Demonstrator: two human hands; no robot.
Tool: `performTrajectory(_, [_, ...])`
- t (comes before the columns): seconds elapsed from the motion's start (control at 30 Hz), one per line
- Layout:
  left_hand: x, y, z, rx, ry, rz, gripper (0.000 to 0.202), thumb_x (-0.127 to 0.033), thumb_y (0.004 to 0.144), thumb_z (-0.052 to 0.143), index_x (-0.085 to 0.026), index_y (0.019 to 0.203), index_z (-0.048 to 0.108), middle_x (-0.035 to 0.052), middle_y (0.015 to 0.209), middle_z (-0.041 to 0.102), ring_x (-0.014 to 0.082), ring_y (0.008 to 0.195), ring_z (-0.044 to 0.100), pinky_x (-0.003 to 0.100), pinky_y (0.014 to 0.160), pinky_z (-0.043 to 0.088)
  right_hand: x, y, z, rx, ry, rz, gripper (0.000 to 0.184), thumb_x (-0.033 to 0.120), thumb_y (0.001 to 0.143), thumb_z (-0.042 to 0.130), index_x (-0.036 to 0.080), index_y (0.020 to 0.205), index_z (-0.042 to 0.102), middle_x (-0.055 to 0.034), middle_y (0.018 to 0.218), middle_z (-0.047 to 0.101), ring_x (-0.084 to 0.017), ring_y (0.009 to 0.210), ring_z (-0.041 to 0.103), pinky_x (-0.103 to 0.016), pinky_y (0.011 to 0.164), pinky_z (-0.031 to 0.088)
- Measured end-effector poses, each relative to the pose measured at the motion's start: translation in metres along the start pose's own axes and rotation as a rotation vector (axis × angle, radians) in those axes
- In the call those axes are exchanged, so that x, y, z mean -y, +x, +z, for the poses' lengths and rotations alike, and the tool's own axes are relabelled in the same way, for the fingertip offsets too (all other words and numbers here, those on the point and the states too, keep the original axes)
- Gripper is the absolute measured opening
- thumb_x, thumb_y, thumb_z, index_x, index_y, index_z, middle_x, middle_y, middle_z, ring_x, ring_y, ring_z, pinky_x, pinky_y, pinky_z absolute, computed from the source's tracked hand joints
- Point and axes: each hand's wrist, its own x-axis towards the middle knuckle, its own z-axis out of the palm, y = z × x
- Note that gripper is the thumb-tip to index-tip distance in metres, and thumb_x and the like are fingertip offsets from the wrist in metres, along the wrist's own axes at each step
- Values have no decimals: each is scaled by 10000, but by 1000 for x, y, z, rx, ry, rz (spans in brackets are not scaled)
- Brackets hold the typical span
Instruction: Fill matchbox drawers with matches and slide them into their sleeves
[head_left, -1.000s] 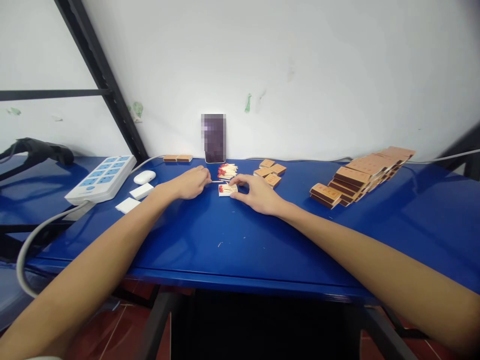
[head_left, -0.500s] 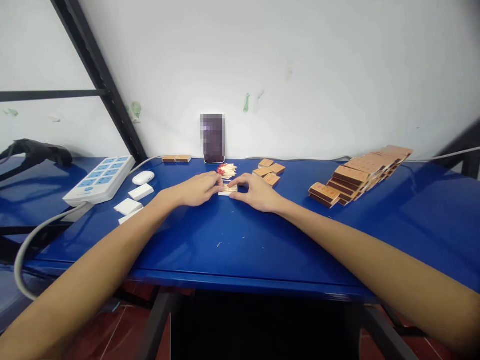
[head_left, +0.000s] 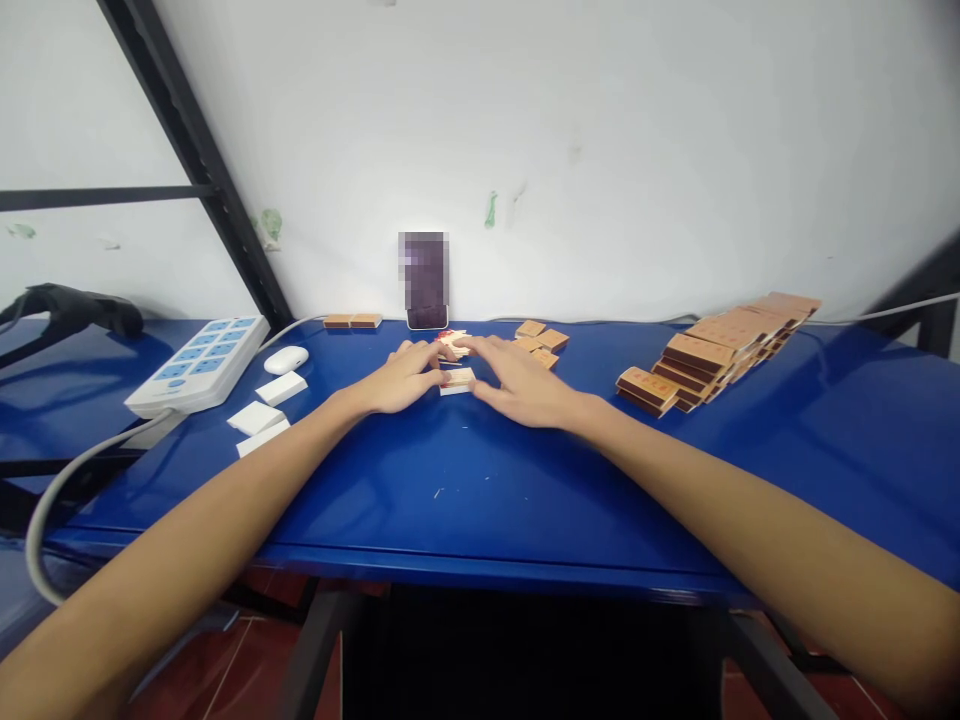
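Note:
A small white matchbox tray [head_left: 455, 388] with matches in it lies on the blue table in front of me. Just behind it is a loose pile of red-tipped matches [head_left: 453, 345], partly covered by my fingers. My left hand [head_left: 403, 379] is open at the left of the tray, thumb at the tray's left end and fingers stretched to the pile. From the right, my open right hand [head_left: 523, 384] has its thumb by the tray's right end and its index finger reaching over to the matches. Whether either hand touches single matches is too small to tell.
Several matchboxes [head_left: 553, 340] lie behind my right hand, and a large leaning stack of matchboxes [head_left: 701, 350] stands at right. White trays [head_left: 282, 388], a white earbud case [head_left: 286, 360] and a power strip [head_left: 199, 365] are at left. A phone [head_left: 427, 280] leans against the wall.
Both hands have opened from around the tray, and their fingers have moved forward to the match pile. The tray stays in about the same place and more of it shows.

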Motion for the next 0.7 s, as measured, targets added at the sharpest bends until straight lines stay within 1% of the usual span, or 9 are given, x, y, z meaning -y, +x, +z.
performTrajectory(0.07, [-1,-2,-3,13,6,5,313,-379,925,416,-255,1183,543,32,979,652,253,989,498,422,909,352,-3,-2,-12,28,-193,51,375,208,912,436,177,1269,548,-148,1183,605,-307,1072,562,-454,900,425])
performTrajectory(0.13, [-3,-5,-6,28,52,47,345,-420,906,461,-256,1197,549,43,1032,650,259,1002,504,424,905,359,-10,-4,-22,94,-348,153,299,166,888,448,143,1136,615,-186,1096,628,-336,1020,587,-456,837,441])
performTrajectory(0.2, [-4,-7,-7,33,102,108,423,-460,863,536,-253,1231,546,57,1087,639,259,1001,522,414,900,377,-19,-7,-27,191,-428,231,300,115,844,486,143,1110,623,-201,1076,632,-328,947,613,-414,748,454])
performTrajectory(0.27, [-5,-7,-5,11,121,164,452,-442,838,575,-231,1237,550,66,1104,638,244,978,552,389,886,405,-27,-9,-29,266,-437,222,373,57,792,513,167,1136,606,-177,1043,644,-277,853,629,-354,669,444])
performTrajectory(0.33, [-4,-5,-2,-30,118,197,408,-400,853,560,-209,1214,565,70,1106,648,228,961,581,370,876,424,-29,-9,-27,296,-424,175,393,20,754,524,178,1104,608,-149,1009,645,-238,801,622,-319,635,430])
performTrajectory(0.47, [-1,-1,1,-91,147,201,260,-392,885,542,-209,1047,630,47,1050,686,222,950,609,362,859,419,-21,-4,-22,239,-361,122,269,58,782,531,156,1007,642,-150,1012,618,-243,857,604,-330,696,447])
performTrajectory(0.57, [-1,0,-1,-91,155,188,227,-413,885,553,-199,890,628,18,910,693,189,824,618,313,759,412,-15,-1,-19,198,-313,119,181,174,825,558,139,959,675,-172,1030,606,-291,963,583,-382,793,456])
performTrajectory(0.63, [-2,-1,-2,-92,151,181,214,-407,881,566,-198,867,606,3,874,686,167,760,607,290,707,396,-12,-1,-18,169,-332,115,186,210,829,559,130,941,685,-186,1057,601,-327,1023,560,-421,831,443])
performTrajectory(0.7, [-3,-1,-3,-94,144,182,194,-393,877,578,-200,895,587,-3,879,679,158,747,599,281,691,385,-10,-1,-16,149,-331,113,216,196,827,545,133,985,679,-180,1052,614,-326,1007,568,-425,820,437])
